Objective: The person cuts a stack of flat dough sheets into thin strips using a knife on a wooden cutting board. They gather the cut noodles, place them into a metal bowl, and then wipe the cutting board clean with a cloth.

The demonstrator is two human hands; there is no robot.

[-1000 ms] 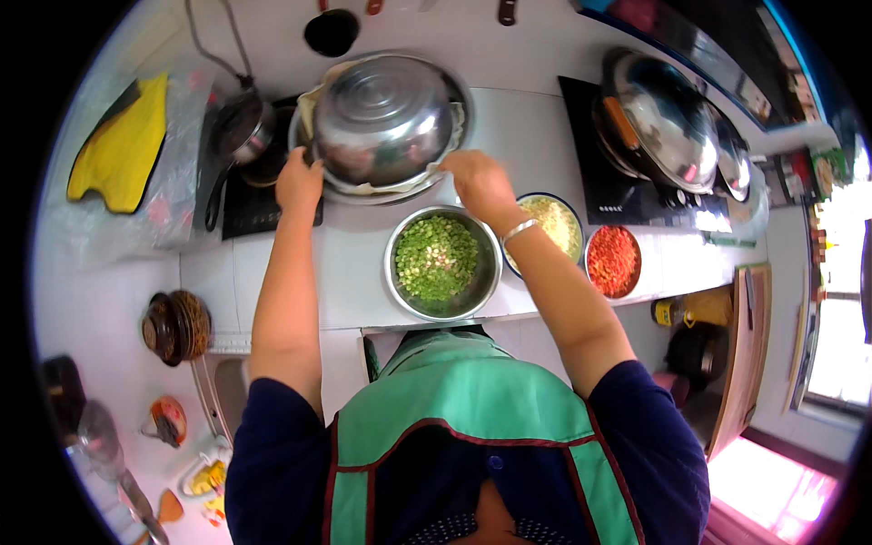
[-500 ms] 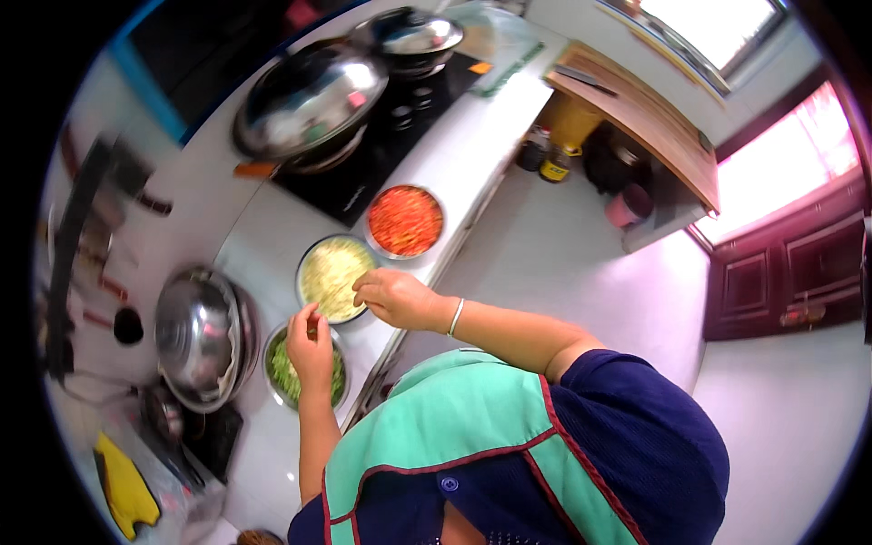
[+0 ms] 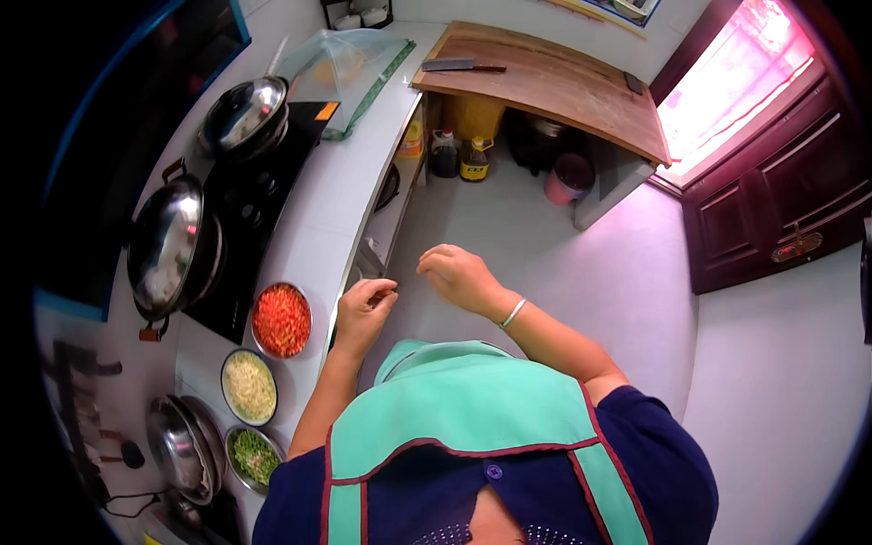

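Note:
My left hand (image 3: 365,316) is raised in the air just off the counter's front edge, fingers curled in toward the thumb. My right hand (image 3: 461,278), with a silver bangle (image 3: 513,313) on its wrist, hovers over the floor area to the right, its fingers bent together. A gap separates the two hands, and I see nothing held in either. Nearest to the left hand on the counter is a bowl of chopped red-orange vegetable (image 3: 282,320). Beside it stand a bowl of pale shreds (image 3: 249,387) and a metal bowl of chopped green vegetable (image 3: 254,456).
Two lidded pans (image 3: 168,243) sit on the black cooktop (image 3: 238,213). A cleaver (image 3: 463,65) lies on the wooden worktop (image 3: 554,77). A yellow-labelled bottle (image 3: 474,160) and a pink bucket (image 3: 569,178) stand below it. A dark red door (image 3: 781,182) is at right.
Both hands have moved away from the bowls and out past the counter edge. The view has turned right, so the bowls and cooktop now lie farther left.

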